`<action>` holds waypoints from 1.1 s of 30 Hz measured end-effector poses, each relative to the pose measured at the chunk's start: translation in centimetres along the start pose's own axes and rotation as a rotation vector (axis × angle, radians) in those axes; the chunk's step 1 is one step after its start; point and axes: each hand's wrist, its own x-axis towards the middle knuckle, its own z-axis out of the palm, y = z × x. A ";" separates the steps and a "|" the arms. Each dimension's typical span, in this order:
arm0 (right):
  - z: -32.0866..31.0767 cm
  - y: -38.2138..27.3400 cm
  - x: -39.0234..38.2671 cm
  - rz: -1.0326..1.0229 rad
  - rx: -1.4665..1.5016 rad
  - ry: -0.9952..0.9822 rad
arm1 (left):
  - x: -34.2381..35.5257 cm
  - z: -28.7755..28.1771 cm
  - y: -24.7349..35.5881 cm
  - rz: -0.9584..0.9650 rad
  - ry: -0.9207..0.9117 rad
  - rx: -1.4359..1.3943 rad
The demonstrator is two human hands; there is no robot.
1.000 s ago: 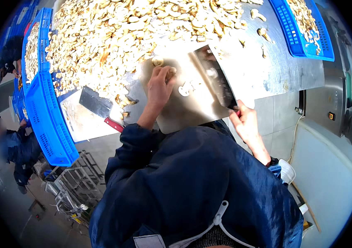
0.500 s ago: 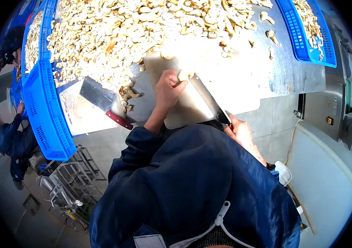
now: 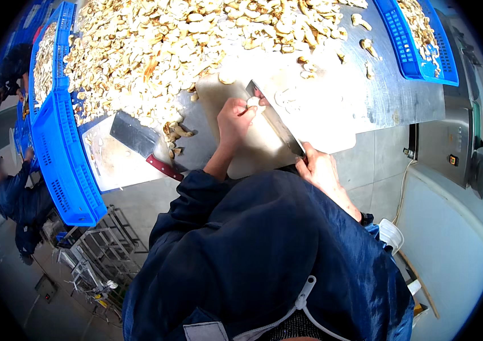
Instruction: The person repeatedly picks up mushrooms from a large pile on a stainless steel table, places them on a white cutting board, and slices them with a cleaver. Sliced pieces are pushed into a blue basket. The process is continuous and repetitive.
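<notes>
My left hand [image 3: 234,125] is closed, its fingertips pinching a small pale piece of mushroom [image 3: 253,102] over a white cutting board [image 3: 253,153]. In my right hand [image 3: 321,172] is the dark handle of a long knife [image 3: 280,126]. Its blade slants up and left across the board, right beside the pinched piece and the left fingertips. Whether the edge touches the piece I cannot tell. One more mushroom piece [image 3: 227,76] lies at the board's far edge. Glare washes out the pale slices [image 3: 291,101] right of the blade.
A large heap of mushrooms [image 3: 156,51] covers the metal table [image 3: 400,108]. To the left, a red-handled cleaver [image 3: 134,132] rests on another white board [image 3: 100,149]. Blue crates [image 3: 71,165] line the left side; another blue crate [image 3: 448,71] with mushrooms stands right. A co-worker [image 3: 17,190] is far left.
The knife and my right hand have shifted left and away from me, bringing the blade alongside the mushroom piece. My left hand has moved only slightly and keeps its pinch.
</notes>
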 end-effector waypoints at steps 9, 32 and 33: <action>0.9 -0.3 0.8 -0.119 -0.227 -0.056 | -0.3 -0.1 0.5 0.037 0.004 0.038; 0.8 0.6 2.2 -0.095 -0.100 0.030 | 0.1 -0.2 -0.7 0.133 -0.053 -0.030; 0.0 0.8 1.3 -0.087 -0.059 0.075 | 0.1 -0.5 0.0 0.206 -0.066 0.011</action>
